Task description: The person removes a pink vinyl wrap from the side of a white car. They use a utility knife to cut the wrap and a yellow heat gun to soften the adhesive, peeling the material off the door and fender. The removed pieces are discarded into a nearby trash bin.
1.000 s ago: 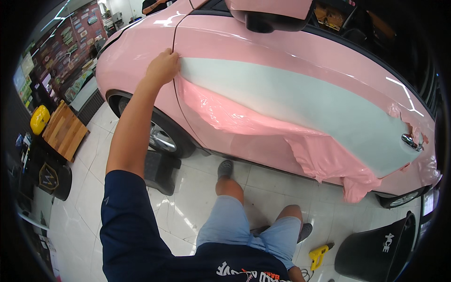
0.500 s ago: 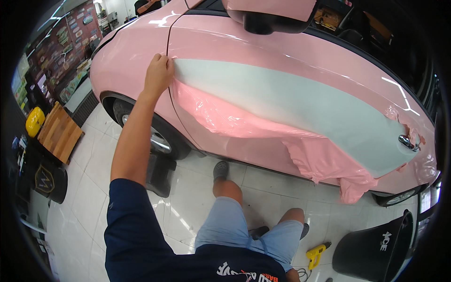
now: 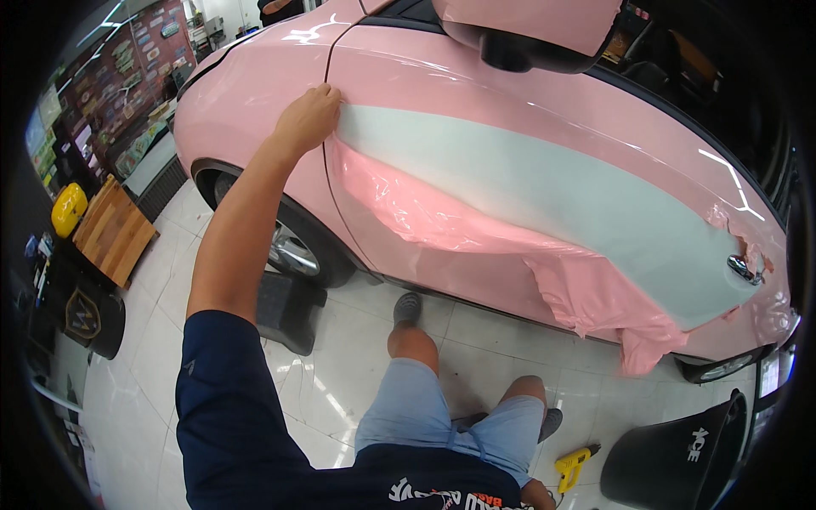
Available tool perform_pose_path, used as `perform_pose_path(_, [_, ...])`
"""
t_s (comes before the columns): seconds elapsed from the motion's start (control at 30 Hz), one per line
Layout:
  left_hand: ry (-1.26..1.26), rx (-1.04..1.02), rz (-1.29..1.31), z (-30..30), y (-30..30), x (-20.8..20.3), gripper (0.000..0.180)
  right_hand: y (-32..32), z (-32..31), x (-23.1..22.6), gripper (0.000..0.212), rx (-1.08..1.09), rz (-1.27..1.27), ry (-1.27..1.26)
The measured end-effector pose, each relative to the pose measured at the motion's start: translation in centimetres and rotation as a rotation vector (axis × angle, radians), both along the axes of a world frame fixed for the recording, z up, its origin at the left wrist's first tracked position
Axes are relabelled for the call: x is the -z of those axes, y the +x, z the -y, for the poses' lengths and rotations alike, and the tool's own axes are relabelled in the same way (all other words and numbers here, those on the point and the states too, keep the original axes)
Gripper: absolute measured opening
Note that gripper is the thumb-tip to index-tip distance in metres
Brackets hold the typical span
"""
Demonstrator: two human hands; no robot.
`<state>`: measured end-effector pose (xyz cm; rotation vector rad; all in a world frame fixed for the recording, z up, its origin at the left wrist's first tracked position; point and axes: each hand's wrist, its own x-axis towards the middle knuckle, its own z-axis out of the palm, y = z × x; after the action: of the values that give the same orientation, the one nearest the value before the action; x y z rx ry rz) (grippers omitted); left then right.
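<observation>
Left hand (image 3: pixel 311 121) at door's front edge (image 3: pixel 326 166)

Count: 1 pink car (image 3: pixel 246 93), 2 wheels (image 3: pixel 293 255) in view, 1 wing mirror (image 3: pixel 531 30), 1 door handle (image 3: pixel 744 269). 1 big loose sheet of pink film (image 3: pixel 425 223), 1 pale door patch (image 3: pixel 527 183). Own hands showing: 1, the left hand (image 3: pixel 308 121). Black bins (image 3: pixel 659 463): 2. 1 yellow heat gun (image 3: pixel 573 468), 1 step stool (image 3: pixel 293 316), 1 wooden box (image 3: pixel 115 236). Other people (image 3: pixel 276 8): 1, partly visible.
</observation>
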<state>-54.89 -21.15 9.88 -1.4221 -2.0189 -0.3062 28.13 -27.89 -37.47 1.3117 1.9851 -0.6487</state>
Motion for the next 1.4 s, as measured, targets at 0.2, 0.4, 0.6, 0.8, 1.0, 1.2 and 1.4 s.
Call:
perform_pose_path(0.2, [0.215,-0.009,0.054,0.6,-0.7,1.4,0.013,0.5,0.8,-0.5,0.031,-0.004,-0.305,-0.041])
perform_pose_path(0.4, [0.505,0.137,0.266,3.4,-0.5,2.3,0.016,0.4,1.9,-3.5,0.028,-0.225,-0.212,0.110])
perform_pose_path(0.6, [0.451,0.096,0.707,8.3,8.1,21.7,0.020,3.1,6.7,-5.7,0.032,0.032,-0.149,0.227])
perform_pose_path(0.8, [-0.444,0.524,1.092,8.5,32.4,40.2,0.025,1.7,-2.2,-23.2,0.028,0.137,-0.014,-0.048])
perform_pose_path(1.0, [-1.214,0.788,1.226,5.1,47.2,50.3,0.033,4.2,-5.0,-27.3,0.027,0.777,-0.878,-0.041])
perform_pose_path(1.2, [-1.651,0.613,1.571,8.1,44.8,57.1,0.078,-8.2,-2.8,-21.6,0.024,1.030,-1.246,-0.261])
perform_pose_path(1.4, [-1.678,0.508,1.706,12.2,40.5,51.2,0.082,-19.2,-10.2,-20.7,0.010,0.893,-1.315,-0.303])
